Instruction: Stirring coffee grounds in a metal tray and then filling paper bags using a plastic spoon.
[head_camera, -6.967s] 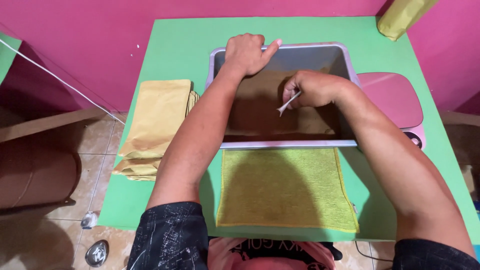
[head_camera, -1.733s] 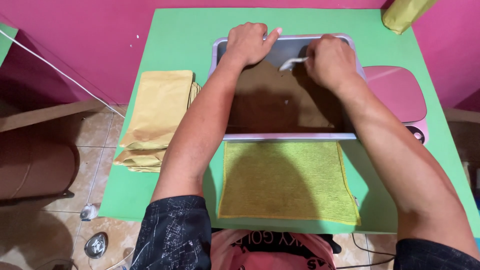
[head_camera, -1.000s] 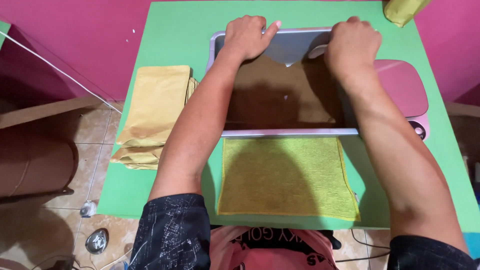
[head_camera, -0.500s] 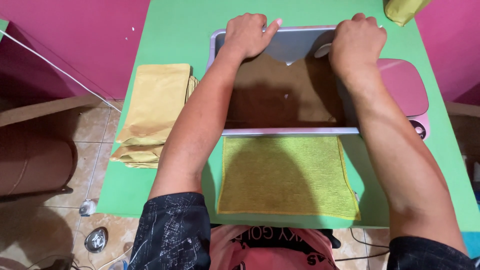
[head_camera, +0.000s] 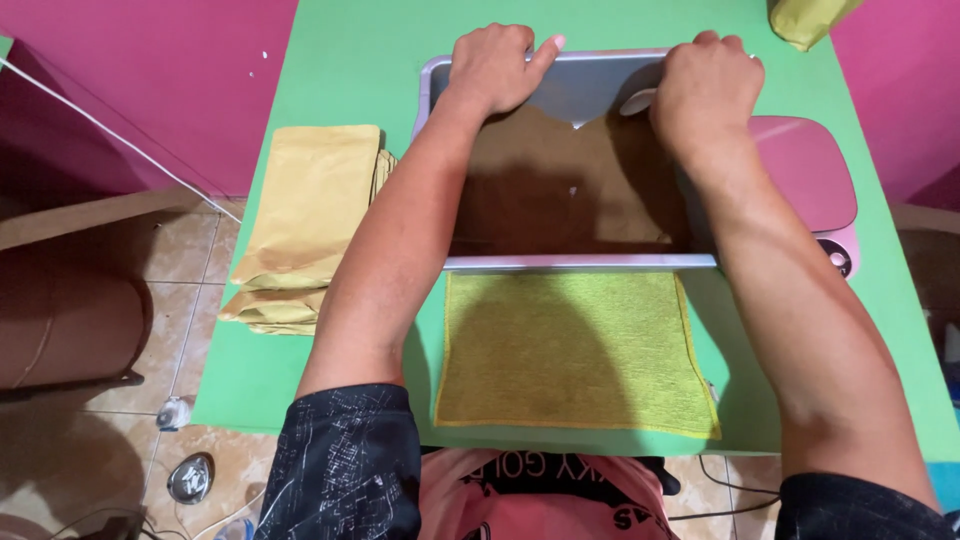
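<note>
The left hand (head_camera: 492, 62) lies palm down on the far left corner of the grey tray (head_camera: 590, 85), fingers curled over its rim and the thumb stretched along the far edge, so it is pressing rather than closed around anything. The right hand (head_camera: 706, 92) is bunched into a loose fist on the tray's far right corner, knuckles up; a pale rounded bit shows just beside it on the tray side, but whether the fingers are clamped on it cannot be told. A moment earlier this hand was nearer the middle of the tray with a thin white tool visible in it; it has since shifted to the corner, and the tool is no longer plainly seen, so both hands now frame the tray's far edge. Inside the tray, a brown sheet (head_camera: 560, 190) covers most of the floor, its far edge dipping to a notch. Just on the near side of the tray lies a yellow-green cloth (head_camera: 575, 355), flat on the green table (head_camera: 330, 80). Left of the tray sits a stack of tan envelopes (head_camera: 300, 230); touching its right side is a pink device (head_camera: 805, 180).
</note>
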